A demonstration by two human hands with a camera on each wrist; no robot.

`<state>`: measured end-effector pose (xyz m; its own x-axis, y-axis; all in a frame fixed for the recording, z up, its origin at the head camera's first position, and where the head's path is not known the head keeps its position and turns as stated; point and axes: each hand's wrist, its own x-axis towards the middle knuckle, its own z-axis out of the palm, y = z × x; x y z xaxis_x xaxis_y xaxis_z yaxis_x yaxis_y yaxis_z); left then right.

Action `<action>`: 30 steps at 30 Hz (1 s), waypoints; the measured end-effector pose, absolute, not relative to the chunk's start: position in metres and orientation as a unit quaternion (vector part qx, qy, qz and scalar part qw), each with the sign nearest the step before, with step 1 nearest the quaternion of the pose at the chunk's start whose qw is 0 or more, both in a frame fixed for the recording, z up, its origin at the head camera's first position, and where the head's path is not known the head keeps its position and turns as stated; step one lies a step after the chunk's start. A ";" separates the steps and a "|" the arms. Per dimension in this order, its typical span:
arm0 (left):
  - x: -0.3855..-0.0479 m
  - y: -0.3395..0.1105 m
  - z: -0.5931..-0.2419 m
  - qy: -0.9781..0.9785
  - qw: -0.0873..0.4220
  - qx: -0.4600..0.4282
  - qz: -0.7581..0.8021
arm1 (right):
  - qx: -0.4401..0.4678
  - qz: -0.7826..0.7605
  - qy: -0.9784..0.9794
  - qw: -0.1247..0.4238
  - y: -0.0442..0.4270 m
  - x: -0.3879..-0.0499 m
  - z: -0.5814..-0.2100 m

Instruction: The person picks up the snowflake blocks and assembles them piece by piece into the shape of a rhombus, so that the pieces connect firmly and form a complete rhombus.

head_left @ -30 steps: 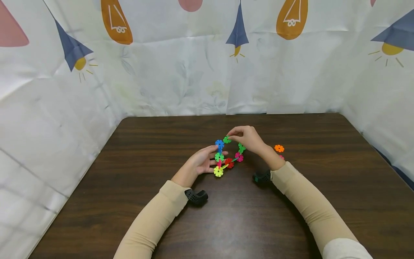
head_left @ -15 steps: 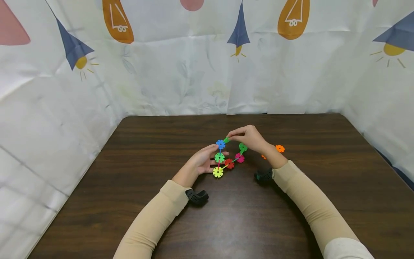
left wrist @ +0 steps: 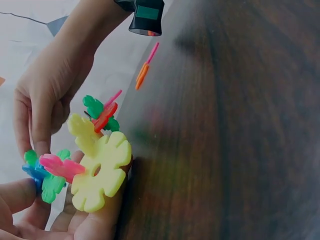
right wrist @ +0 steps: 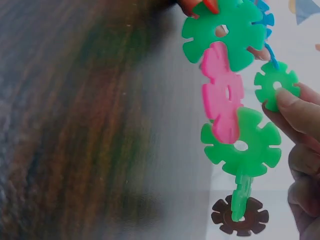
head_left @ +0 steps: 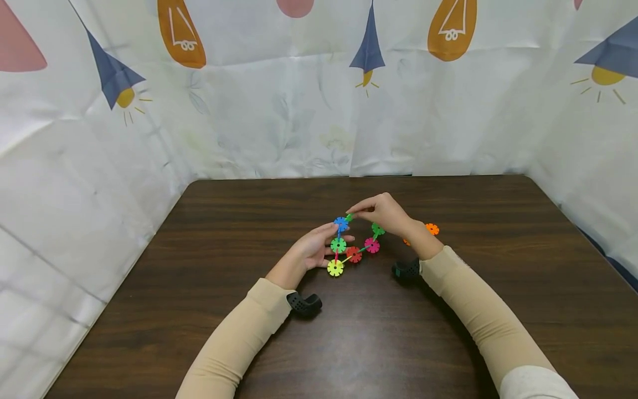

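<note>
Slotted plastic flower discs are joined into a curved, open chain above the table. My left hand (head_left: 310,249) holds it at the blue disc (head_left: 341,224), thumb on the near side and the other fingers spread behind. My right hand (head_left: 387,215) pinches a green disc (right wrist: 272,82) between thumb and forefinger; this disc meets the blue one at its edge. Below the blue disc come a green disc (head_left: 338,245) and a yellow disc (left wrist: 100,172). A red disc (head_left: 354,254) and a pink disc (right wrist: 222,95) follow, then green ones, and a dark brown disc (right wrist: 240,216) at the tail.
Loose orange discs (head_left: 432,229) lie on the brown table (head_left: 199,277) beyond my right forearm, partly hidden by it. A patterned white cloth (head_left: 279,127) hangs behind the table and along its sides. Black wrist cameras (head_left: 305,305) sit on both wrists.
The pinched green disc has turned from nearly face-on to edge-on and come closer against the blue disc. The chain's right-hand end has swung slightly right and down. Both hands have barely moved.
</note>
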<state>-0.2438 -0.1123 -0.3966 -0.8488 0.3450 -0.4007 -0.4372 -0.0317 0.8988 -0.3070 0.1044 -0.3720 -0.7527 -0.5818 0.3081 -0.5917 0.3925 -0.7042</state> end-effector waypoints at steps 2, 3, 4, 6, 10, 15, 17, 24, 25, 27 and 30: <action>-0.243 -0.112 -0.397 0.644 0.272 -0.035 0.714 | 0.373 0.399 -0.838 0.029 0.105 -0.306 -0.372; -0.243 -0.112 -0.397 0.645 0.271 -0.035 0.714 | 0.382 0.390 -0.837 0.038 0.105 -0.305 -0.372; -0.243 -0.112 -0.397 0.646 0.271 -0.036 0.713 | 0.391 0.380 -0.837 0.049 0.105 -0.305 -0.372; -0.243 -0.111 -0.396 0.646 0.272 -0.038 0.712 | 0.409 0.364 -0.834 0.067 0.105 -0.304 -0.371; -0.244 -0.110 -0.397 0.640 0.274 -0.043 0.716 | 0.447 0.340 -0.821 0.099 0.104 -0.303 -0.370; -0.245 -0.112 -0.397 0.640 0.277 -0.040 0.716 | 0.463 0.337 -0.812 0.111 0.102 -0.303 -0.370; -0.245 -0.112 -0.396 0.640 0.278 -0.039 0.715 | 0.454 0.337 -0.818 0.104 0.102 -0.303 -0.372; -0.244 -0.112 -0.395 0.609 0.291 -0.044 0.737 | 0.427 0.340 -0.834 0.084 0.099 -0.300 -0.376; -0.244 -0.112 -0.395 0.602 0.295 -0.042 0.741 | 0.428 0.339 -0.834 0.086 0.099 -0.300 -0.376; -0.244 -0.113 -0.395 0.588 0.304 -0.038 0.749 | 0.432 0.338 -0.831 0.090 0.097 -0.301 -0.377; -0.244 -0.113 -0.394 0.577 0.309 -0.036 0.755 | 0.440 0.332 -0.829 0.094 0.095 -0.302 -0.377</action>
